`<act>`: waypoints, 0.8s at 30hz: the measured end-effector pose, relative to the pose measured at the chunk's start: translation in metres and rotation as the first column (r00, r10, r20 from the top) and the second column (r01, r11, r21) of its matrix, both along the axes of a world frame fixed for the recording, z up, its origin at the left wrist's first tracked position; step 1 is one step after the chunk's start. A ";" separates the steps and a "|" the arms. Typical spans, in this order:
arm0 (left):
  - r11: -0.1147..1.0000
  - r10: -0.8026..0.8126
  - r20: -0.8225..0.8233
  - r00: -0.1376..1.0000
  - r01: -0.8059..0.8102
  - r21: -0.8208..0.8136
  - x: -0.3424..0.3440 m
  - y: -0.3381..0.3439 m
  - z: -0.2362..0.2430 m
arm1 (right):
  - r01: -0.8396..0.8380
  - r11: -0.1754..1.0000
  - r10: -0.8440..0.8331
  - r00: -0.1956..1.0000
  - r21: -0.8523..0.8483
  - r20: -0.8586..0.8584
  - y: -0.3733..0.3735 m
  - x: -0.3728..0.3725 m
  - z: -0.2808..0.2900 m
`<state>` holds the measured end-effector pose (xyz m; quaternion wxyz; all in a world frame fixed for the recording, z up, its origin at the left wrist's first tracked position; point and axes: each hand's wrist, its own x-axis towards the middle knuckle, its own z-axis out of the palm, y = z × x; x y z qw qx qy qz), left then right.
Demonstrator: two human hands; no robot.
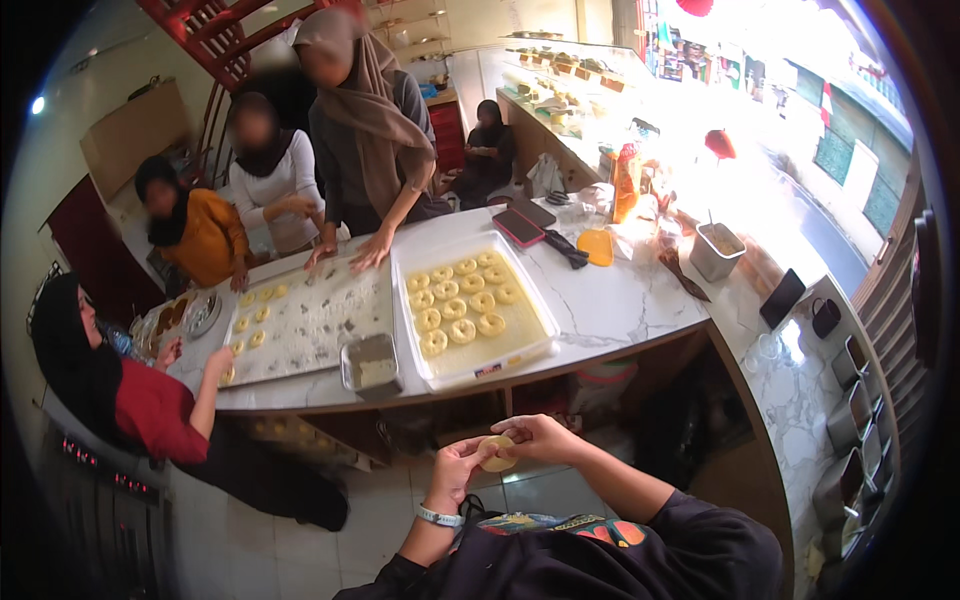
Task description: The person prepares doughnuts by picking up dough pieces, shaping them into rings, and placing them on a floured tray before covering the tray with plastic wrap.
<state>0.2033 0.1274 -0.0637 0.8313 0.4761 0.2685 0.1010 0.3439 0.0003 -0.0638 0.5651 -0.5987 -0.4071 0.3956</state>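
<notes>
Held out in front of my body, my left hand [458,465] and my right hand [532,437] both grip a pale, round piece of dough [499,458], with fingers pressed around its middle; whether it has a hole is partly hidden. Beyond them, on the marble counter [625,306], a white tray [408,362] holds several dough rings [462,330] on a yellowish surface. Beside it sit a metal container [371,390] with pale contents and a floured board [310,340] with scattered dough pieces.
Several co-workers stand around the counter, one in red [150,405] at near left, another [365,130] pressing hands on the board. A phone [782,298], metal bin [716,250] and several steel containers [842,480] line the right side. An oven [110,500] is at lower left.
</notes>
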 end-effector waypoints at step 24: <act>0.991 0.132 0.028 0.991 -0.131 -0.037 0.063 0.080 0.031 | -0.124 0.990 0.142 0.888 0.069 -0.437 0.107 0.074 0.035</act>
